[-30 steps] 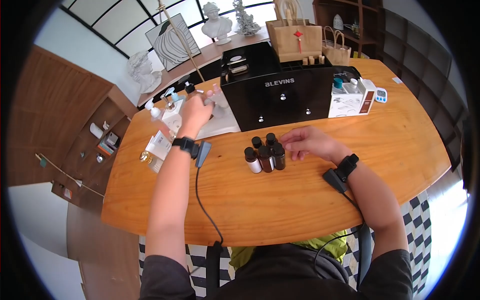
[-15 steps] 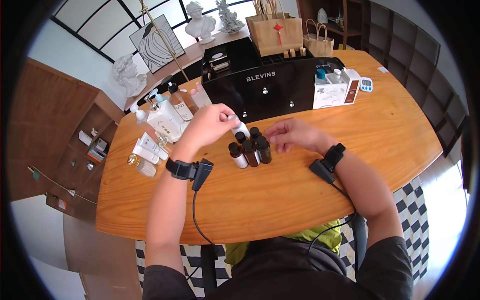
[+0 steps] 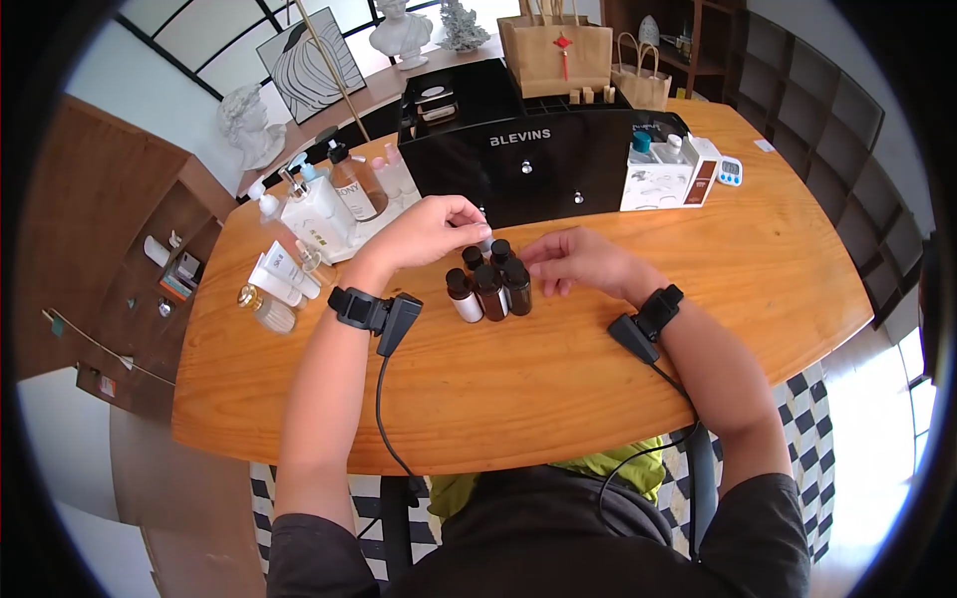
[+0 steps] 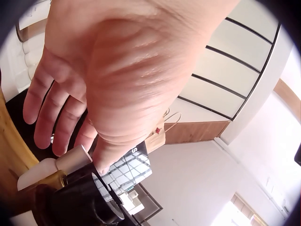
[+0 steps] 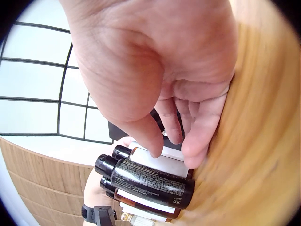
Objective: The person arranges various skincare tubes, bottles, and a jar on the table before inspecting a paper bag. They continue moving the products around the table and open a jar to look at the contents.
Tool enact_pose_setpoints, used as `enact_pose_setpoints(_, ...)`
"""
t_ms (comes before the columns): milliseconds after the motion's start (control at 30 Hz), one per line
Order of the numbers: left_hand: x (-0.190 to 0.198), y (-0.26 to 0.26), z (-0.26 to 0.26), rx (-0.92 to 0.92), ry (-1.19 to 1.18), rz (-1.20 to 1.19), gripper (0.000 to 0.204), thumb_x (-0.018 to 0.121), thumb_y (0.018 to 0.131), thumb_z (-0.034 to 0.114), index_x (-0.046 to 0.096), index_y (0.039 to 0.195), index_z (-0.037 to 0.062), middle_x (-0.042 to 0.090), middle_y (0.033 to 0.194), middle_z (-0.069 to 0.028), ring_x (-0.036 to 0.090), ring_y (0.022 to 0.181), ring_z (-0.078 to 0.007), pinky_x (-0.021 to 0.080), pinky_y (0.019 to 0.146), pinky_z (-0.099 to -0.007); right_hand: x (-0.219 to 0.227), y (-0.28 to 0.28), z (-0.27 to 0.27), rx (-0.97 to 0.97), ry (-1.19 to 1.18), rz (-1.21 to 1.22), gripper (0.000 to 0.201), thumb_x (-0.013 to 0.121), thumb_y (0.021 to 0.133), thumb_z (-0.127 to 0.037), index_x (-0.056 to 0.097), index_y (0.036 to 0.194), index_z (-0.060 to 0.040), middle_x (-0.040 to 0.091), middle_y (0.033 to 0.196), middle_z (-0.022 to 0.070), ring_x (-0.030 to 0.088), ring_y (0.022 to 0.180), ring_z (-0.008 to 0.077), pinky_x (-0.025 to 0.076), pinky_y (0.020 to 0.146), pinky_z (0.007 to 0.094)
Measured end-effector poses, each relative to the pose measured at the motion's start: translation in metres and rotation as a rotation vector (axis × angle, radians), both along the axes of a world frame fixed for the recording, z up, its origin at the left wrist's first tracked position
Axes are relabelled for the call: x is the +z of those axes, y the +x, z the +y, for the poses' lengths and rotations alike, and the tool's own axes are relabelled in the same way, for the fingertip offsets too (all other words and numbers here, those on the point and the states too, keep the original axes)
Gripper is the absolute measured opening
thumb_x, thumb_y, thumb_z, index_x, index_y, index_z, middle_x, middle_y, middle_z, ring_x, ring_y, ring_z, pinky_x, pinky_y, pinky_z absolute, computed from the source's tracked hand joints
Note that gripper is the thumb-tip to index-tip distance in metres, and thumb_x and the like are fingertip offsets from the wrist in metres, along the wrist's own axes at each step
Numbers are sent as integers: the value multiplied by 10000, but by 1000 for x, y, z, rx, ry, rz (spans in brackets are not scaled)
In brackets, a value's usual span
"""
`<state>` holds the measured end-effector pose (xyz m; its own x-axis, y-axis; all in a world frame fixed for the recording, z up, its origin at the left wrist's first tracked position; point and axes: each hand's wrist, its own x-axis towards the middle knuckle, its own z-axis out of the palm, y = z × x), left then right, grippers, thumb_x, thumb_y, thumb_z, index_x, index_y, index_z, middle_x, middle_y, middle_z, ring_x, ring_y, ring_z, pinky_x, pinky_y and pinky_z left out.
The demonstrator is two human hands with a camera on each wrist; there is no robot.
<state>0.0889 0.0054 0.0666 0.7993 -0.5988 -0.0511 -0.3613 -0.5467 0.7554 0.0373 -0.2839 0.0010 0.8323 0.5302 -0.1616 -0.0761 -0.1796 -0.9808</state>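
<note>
Several dark bottles with black caps (image 3: 488,289) stand upright in a tight cluster on the wooden table. Behind them, the left hand (image 3: 429,234) pinches a small white bottle (image 3: 485,242) between thumb and fingertips; its lower part is hidden by the cluster. In the left wrist view the left hand (image 4: 117,84) has thumb and index finger at its pale cap (image 4: 74,160). The right hand (image 3: 588,265) lies at the right side of the cluster, fingers loosely bent around nothing. In the right wrist view the right hand (image 5: 155,66) is close beside a black bottle (image 5: 150,182); contact is unclear.
A black BLEVINS drawer box (image 3: 518,164) stands behind the hands. Pump bottles (image 3: 319,214), tubes (image 3: 279,274) and a gold-capped bottle (image 3: 267,310) are at the left. A white box (image 3: 658,184) and small timer (image 3: 730,171) are at the right.
From the tray area at the left, the left hand has brought the white bottle over behind the dark bottles and lowered it there. The right hand has stayed beside the cluster.
</note>
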Motion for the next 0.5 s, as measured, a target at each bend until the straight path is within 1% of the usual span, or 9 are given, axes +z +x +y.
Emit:
enact_pose_setpoints(33,3,-3,0,8,-9,-4,308,735,1053,274,714,1221,16,774,1117,-42,712,1016,-115,573,847,-285,1,-1,1,8,-9,-4,385,719,1030,-124,671,1379,32,753,1166,76,722,851,126,563,709,259)
enact_pose_setpoints(100,9,-10,-2,44,-16,55,346,669,1093,354,711,1273,62,769,1131,-16,688,986,-112,553,803,-285,1,-1,1,10,-10,-9,385,716,1032,-120,667,1381,34,755,1155,73,720,858,125,561,714,262)
enact_pose_setpoints(133,9,-11,0,58,-18,46,346,669,1093,354,711,1273,62,769,1131,-16,688,986,-112,553,803,-285,1,-1,2,24,-12,-18,385,716,1032,-120,667,1381,34,755,1155,73,720,858,125,561,714,262)
enact_pose_setpoints(200,5,-10,8,89,-59,40,360,617,1115,387,705,1300,91,770,1130,-2,677,949,-111,535,774,-281,0,-1,1,-8,16,-1,383,716,1031,-118,667,1380,33,757,1147,74,720,852,129,560,709,262)
enact_pose_setpoints(333,-3,0,38,205,-53,-3,341,603,1119,349,701,1309,83,769,1133,-29,688,927,-126,548,772,-301,-2,0,2,-16,13,10,381,717,1032,-121,667,1377,33,758,1138,75,724,846,140,560,702,263)
enact_pose_setpoints(400,-8,5,52,256,-80,-6,340,610,1107,325,698,1306,64,768,1126,-40,694,902,-133,552,763,-305,0,-2,2,-3,18,4,374,714,1037,-128,671,1373,30,759,1112,67,724,839,134,560,701,261)
enact_pose_setpoints(467,-16,14,67,389,-90,-63,347,630,1084,317,702,1290,47,767,1099,-36,687,879,-121,546,745,-296,1,-2,3,-18,9,-9,374,717,1039,-147,676,1369,25,759,1075,55,721,829,124,560,702,257)
enact_pose_setpoints(500,-19,20,73,460,-110,-86,366,645,1054,291,700,1298,24,782,1113,-86,728,905,-177,567,784,-331,1,-3,3,-10,21,-13,383,729,1037,-161,685,1364,34,763,1084,62,724,843,119,558,705,251)
